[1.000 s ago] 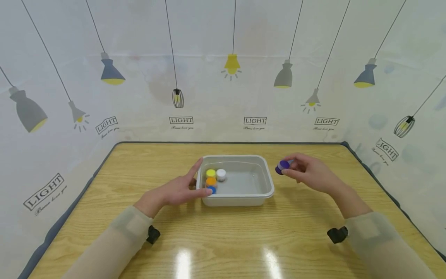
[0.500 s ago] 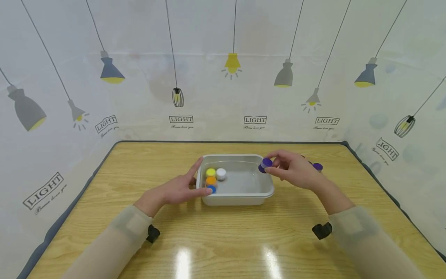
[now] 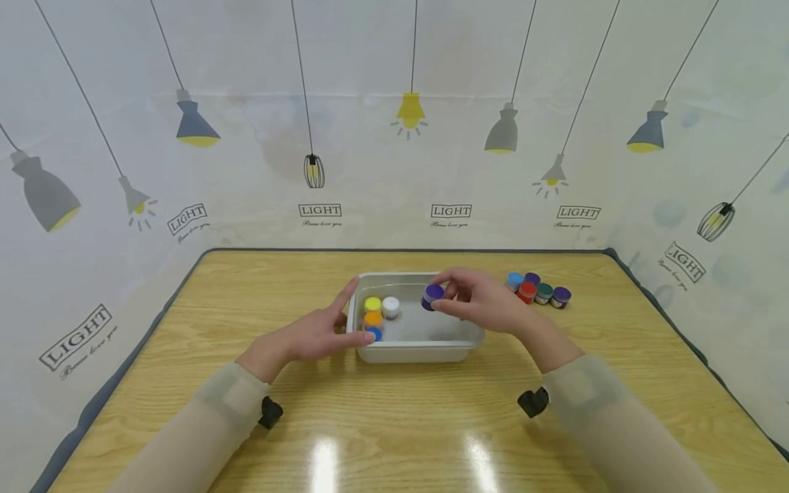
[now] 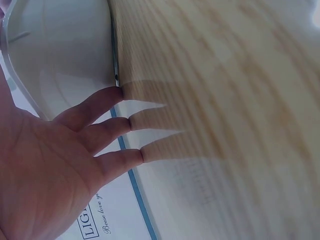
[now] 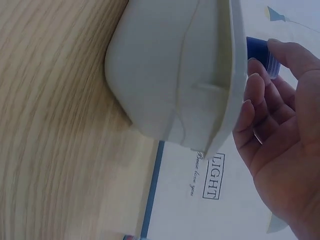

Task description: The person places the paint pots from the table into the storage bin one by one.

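Note:
In the head view, my right hand [image 3: 477, 299] pinches a small purple-lidded jar [image 3: 433, 297] between thumb and fingers, above the inside of a white plastic tub [image 3: 425, 355]. The right wrist view shows that jar [image 5: 258, 50] past the tub's rim. My left hand [image 3: 317, 335] lies along the tub's left end, thumb over the near corner, index finger at the far corner. Its other fingers [image 4: 95, 107] stretch down to the table in the left wrist view. Inside the tub at the left are yellow [image 3: 372, 305], white [image 3: 391, 307], orange [image 3: 372, 320] and blue [image 3: 374, 334] lidded jars.
Right of the tub, a cluster of similar jars stands on the wooden table [image 3: 394, 418]: light blue [image 3: 514, 280], purple [image 3: 532, 278], red [image 3: 527, 293], green [image 3: 544, 294] and another purple one [image 3: 560, 297]. A lamp-printed backdrop [image 3: 357, 150] encloses the table's back and sides.
My right hand has carried the purple jar leftward from beside the tub to above its inside, uncovering the jar cluster at the right. The left hand and the tub stay in place.

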Demonstrator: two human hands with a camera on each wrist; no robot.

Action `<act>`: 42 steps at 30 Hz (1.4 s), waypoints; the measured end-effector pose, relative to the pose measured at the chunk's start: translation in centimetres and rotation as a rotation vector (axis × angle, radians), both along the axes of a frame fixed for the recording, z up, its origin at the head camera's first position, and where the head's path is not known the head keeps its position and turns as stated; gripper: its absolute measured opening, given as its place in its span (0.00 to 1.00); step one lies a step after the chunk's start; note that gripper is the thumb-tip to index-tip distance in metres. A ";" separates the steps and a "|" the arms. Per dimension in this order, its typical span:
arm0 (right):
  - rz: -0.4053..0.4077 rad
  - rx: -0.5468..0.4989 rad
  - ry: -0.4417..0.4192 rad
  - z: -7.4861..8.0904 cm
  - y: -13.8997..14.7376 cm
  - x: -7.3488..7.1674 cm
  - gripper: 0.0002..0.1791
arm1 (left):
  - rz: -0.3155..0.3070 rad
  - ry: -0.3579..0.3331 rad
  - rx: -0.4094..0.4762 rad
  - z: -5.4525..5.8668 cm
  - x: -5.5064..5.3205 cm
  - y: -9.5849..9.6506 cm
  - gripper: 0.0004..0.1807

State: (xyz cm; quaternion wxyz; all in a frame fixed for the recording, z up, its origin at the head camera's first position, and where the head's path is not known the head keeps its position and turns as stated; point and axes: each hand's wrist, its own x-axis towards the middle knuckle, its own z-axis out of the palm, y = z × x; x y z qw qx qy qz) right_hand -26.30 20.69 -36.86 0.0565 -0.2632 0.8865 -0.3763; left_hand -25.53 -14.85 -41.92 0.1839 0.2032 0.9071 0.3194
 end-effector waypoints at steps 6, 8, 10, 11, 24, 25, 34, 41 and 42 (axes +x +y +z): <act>0.007 0.042 -0.027 -0.5 -1.5 -0.7 0.21 | 0.005 -0.006 -0.002 0.0 0.1 0.0 0.64; 0.007 0.049 -0.040 -0.7 -2.0 -0.9 0.21 | 0.006 -0.010 0.003 0.0 0.1 -0.1 0.64; 0.009 0.051 -0.054 -1.0 -2.5 -1.1 0.22 | 0.001 -0.007 0.007 0.0 0.1 -0.1 0.64; 0.008 0.048 -0.066 -1.2 -2.7 -1.2 0.22 | 0.002 -0.007 0.008 0.0 0.1 -0.1 0.64; 0.038 0.024 -0.063 -2.0 -5.3 -2.0 0.18 | 0.000 -0.013 -0.002 0.2 -0.1 -0.1 0.64; 0.038 0.026 -0.065 -2.1 -5.4 -2.1 0.18 | 0.000 -0.015 0.000 0.1 -0.1 -0.1 0.64; 0.025 -0.007 -0.110 -3.1 -6.2 -2.8 0.17 | -0.002 -0.016 0.002 0.0 0.0 0.0 0.64; 0.009 -0.017 -0.129 -3.7 -6.3 -3.1 0.15 | 0.005 -0.023 0.011 0.2 0.1 0.1 0.65; 0.009 -0.013 -0.133 -3.7 -6.3 -3.2 0.15 | 0.003 -0.021 0.011 0.3 0.1 0.1 0.65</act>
